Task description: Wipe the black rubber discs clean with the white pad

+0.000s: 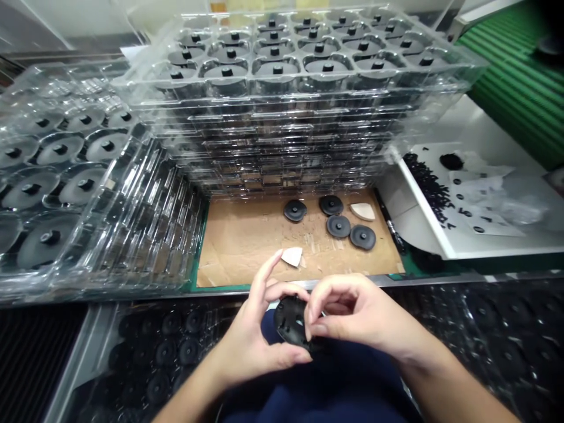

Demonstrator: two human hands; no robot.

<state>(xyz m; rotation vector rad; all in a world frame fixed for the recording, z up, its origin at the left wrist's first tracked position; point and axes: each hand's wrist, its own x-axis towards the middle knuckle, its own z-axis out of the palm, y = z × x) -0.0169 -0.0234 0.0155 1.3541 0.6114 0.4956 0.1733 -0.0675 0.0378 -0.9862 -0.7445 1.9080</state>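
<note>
1. Hands: left hand [249,338] and right hand [356,311] both narrow, holding a black moulded disc [291,320] between them at lap height; left thumb and fingers cup its rim, right fingertips pinch its edge, apparently leaving the face open to view.
2. Stacked clear plastic trays [282,141] rise ahead, a second stack [57,182] to the left; each pocket seats one disc, seemingly keeping the discs apart.
3. White tray [425,205] at right holds small black pieces [427,182] and paper sheets [484,226]; print too small to read.
4. Cardboard sheet [247,247] lies before the stacks, bearing four black discs [338,226] and pale wedges [291,255]; no brand or label legible.
</note>
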